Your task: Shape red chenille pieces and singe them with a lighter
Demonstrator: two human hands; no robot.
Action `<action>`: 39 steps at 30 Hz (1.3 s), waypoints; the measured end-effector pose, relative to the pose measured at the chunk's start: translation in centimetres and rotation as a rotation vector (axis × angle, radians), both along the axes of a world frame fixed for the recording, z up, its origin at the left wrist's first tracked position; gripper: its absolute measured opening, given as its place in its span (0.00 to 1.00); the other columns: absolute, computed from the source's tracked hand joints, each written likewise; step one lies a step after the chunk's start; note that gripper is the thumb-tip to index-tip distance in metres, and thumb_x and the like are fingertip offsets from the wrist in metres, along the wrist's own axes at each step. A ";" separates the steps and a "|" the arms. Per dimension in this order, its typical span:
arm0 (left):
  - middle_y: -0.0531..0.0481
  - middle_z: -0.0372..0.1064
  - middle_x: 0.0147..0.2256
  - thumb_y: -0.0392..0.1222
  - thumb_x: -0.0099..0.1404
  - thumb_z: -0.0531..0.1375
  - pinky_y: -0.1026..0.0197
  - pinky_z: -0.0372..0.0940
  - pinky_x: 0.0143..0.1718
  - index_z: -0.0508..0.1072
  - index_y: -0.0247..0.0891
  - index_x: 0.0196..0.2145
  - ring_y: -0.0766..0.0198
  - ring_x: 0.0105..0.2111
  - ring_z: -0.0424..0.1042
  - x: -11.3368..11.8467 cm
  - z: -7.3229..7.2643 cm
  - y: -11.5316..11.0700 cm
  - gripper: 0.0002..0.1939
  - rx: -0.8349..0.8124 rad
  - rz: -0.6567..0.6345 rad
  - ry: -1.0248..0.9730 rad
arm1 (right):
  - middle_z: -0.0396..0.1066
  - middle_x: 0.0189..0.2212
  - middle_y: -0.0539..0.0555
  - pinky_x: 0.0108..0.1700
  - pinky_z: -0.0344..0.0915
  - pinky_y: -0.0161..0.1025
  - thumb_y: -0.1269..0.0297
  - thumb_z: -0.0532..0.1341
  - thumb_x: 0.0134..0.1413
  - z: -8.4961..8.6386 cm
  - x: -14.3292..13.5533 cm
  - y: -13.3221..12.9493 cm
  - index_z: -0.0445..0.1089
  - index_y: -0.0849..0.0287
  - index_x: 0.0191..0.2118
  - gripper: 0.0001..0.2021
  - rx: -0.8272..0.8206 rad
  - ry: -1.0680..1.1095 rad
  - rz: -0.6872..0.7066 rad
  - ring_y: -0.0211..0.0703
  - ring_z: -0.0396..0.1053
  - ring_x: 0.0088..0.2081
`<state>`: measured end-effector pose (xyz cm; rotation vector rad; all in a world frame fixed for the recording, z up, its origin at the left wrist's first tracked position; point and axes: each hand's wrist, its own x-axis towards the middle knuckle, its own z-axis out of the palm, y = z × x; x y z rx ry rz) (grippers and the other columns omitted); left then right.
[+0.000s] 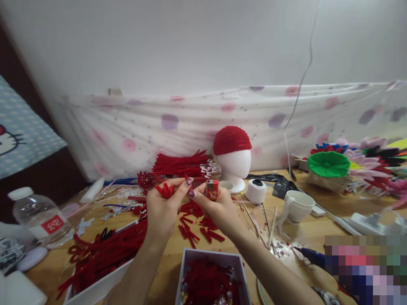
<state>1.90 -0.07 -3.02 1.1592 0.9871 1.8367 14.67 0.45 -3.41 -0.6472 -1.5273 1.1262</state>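
My left hand [165, 204] is closed on a small bunch of short red chenille stems [163, 191]. One red piece sticks up between its thumb and forefinger. A red lighter [212, 191] with a metal top stands upright in my right hand [221, 210], whose fingers wrap round it. The thumbs almost meet above the table; I cannot tell if they touch. Below my hands lie several cut red stem pieces [190, 233]. A white box [183, 271] holding red pieces and shiny beads stands at the front.
Longer red stems fill another white box [98, 287] at the left. Behind my hands stands a white foam head [233, 163] with a red cap [232, 140]. A thread spool [255, 192], a white cup [299, 206], a power strip [370, 223] and a water bottle [41, 216] stand around.
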 end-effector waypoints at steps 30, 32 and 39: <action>0.65 0.47 0.11 0.43 0.43 0.74 0.69 0.34 0.13 0.77 0.33 0.26 0.79 0.12 0.41 -1.5 2.3 -0.3 0.15 -0.057 -0.101 -0.191 | 0.40 0.11 0.41 0.14 0.34 0.28 0.51 0.38 0.61 -1.6 -2.2 0.1 0.49 0.56 0.16 0.24 -0.693 0.035 0.407 0.29 0.32 0.13; 0.65 0.47 0.11 0.44 0.43 0.74 0.69 0.35 0.13 0.78 0.32 0.27 0.79 0.12 0.41 -1.4 2.2 -0.4 0.16 -0.057 -0.113 -0.180 | 0.40 0.11 0.41 0.14 0.34 0.28 0.50 0.38 0.61 -1.4 -2.1 0.1 0.49 0.56 0.16 0.25 -0.722 0.031 0.399 0.29 0.31 0.13; 0.65 0.47 0.11 0.45 0.43 0.74 0.71 0.36 0.12 0.77 0.32 0.27 0.79 0.12 0.41 -1.2 2.1 -0.5 0.17 -0.066 -0.116 -0.180 | 0.41 0.10 0.41 0.13 0.34 0.28 0.48 0.39 0.60 -1.5 -2.1 0.1 0.49 0.55 0.17 0.25 -0.693 0.050 0.443 0.29 0.32 0.13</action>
